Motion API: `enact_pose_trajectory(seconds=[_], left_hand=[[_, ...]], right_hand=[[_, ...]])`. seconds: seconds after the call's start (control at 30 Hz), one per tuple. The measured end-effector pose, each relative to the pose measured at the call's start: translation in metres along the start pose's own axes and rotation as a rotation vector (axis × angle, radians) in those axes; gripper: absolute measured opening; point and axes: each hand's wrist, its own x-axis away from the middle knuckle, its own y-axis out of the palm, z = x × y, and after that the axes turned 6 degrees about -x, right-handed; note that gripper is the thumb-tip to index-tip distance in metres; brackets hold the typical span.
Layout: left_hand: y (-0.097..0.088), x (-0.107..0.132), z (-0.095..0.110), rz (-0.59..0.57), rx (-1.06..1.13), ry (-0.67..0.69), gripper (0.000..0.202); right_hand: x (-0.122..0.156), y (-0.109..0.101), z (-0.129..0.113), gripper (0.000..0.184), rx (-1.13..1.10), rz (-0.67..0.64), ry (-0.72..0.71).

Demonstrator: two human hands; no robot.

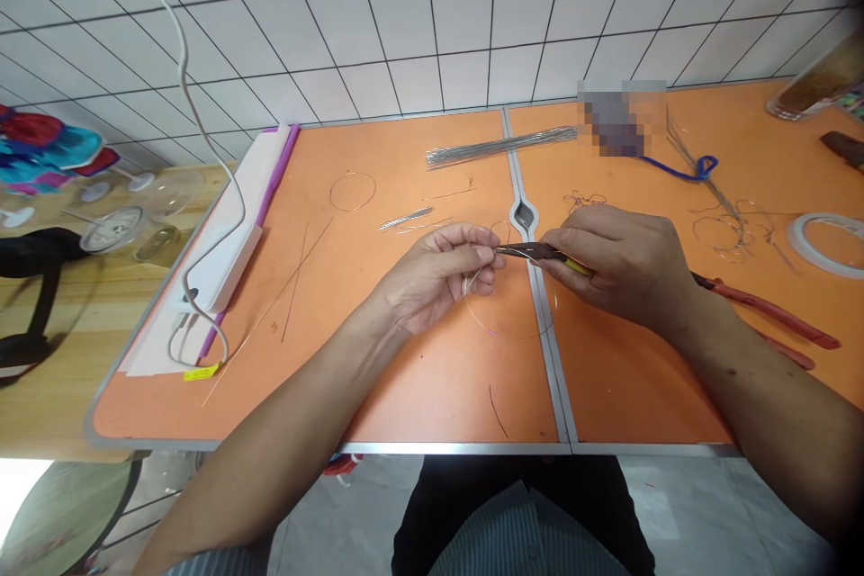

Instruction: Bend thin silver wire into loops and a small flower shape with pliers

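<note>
Over the seam of the orange folding table [405,378], my left hand [449,270] pinches a thin wire ring [472,315] between thumb and fingers. My right hand [617,265] is wrapped round needle-nose pliers [533,250] with yellow on the handle. The pliers' dark jaws point left and meet the wire at my left fingertips; the exact grip there is too small to make out. The ring's loop hangs below both hands, just above the tabletop. Partly behind my right wrist lies a second tool with red handles [776,310].
A bundle of straight wires [499,147] lies at the back, with short cut pieces [406,218] and a finished-looking wire circle [352,192] nearer. A white power strip [229,270] and cable lie left. Tangled wire [725,229], a white tape roll [830,245] and a glass [820,81] stand right.
</note>
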Motion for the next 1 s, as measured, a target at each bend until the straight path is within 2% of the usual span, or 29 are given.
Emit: enact_pose_trajectory(seconds=[0.23, 0.57, 0.73, 0.87, 0.93, 1.0], left_hand=[[-0.003, -0.002, -0.001, 0.021, 0.063, -0.041, 0.018], [-0.003, -0.002, 0.001, 0.015, 0.132, -0.116, 0.017], [-0.002, -0.001, 0.000, 0.024, 0.112, -0.119, 0.017], [-0.002, -0.001, 0.002, 0.059, 0.082, -0.074, 0.017], [-0.002, -0.001, 0.002, 0.087, 0.070, -0.040, 0.018], [-0.001, -0.001, 0.002, 0.109, 0.055, -0.020, 0.019]], right_hand=[[-0.001, 0.001, 0.001, 0.024, -0.016, 0.008, -0.008], [-0.003, 0.002, 0.004, 0.014, 0.150, 0.139, -0.177], [-0.002, 0.003, 0.005, 0.018, 0.114, 0.105, -0.149], [0.000, 0.008, 0.010, 0.018, 0.060, -0.001, -0.022], [-0.001, 0.009, 0.011, 0.018, -0.016, -0.022, 0.128], [-0.005, 0.007, 0.007, 0.015, -0.202, -0.021, 0.331]])
